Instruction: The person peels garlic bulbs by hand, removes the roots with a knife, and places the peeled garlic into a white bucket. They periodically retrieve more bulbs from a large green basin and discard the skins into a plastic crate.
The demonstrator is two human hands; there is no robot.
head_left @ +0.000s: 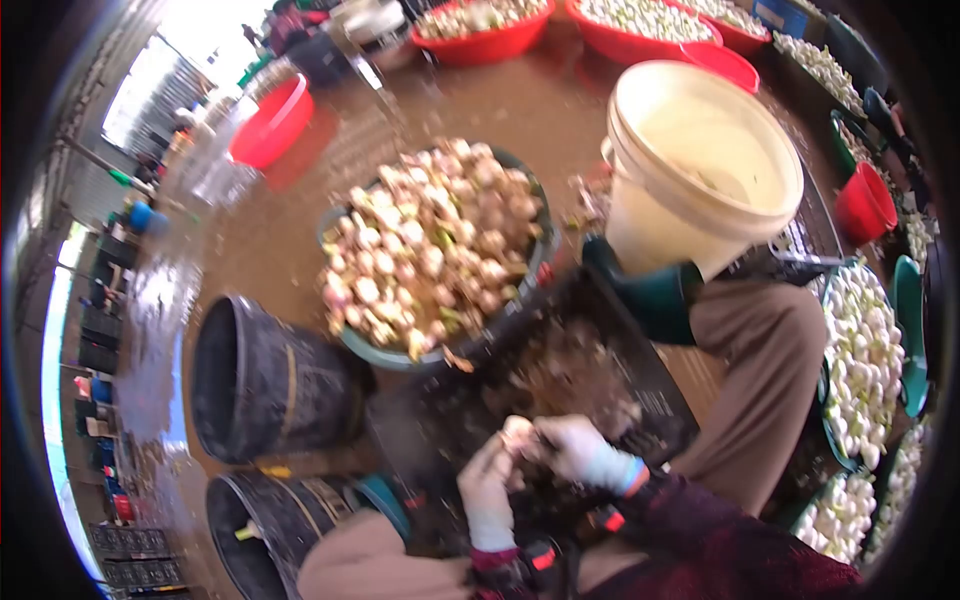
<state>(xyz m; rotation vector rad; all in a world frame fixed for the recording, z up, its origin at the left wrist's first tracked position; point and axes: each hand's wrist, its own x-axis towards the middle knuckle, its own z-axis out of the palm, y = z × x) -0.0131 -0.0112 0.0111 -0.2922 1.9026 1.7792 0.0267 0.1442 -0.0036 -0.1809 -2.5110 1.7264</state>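
Note:
My left hand (487, 488), in a pale glove, is closed around a small pinkish-white bulb (517, 432) held up at its fingertips. Close against the bulb from the other side is my right hand (580, 452), gloved too, with its fingers curled in; what they grip is blurred and hidden. Both hands are above a black crate (650, 395) in front of my lap, with brownish skins and scraps (575, 375) inside it. Beyond the crate stands a round tub (352, 345) heaped with unpeeled bulbs (410, 250).
A tall cream bucket (640, 220) stands at the crate's far right. Two black buckets (290, 385) (285, 510) lie tilted at the left. White peeled bulbs (860, 360) fill basins along the right. Red basins (270, 125) (490, 45) sit farther off on the wet floor (400, 110).

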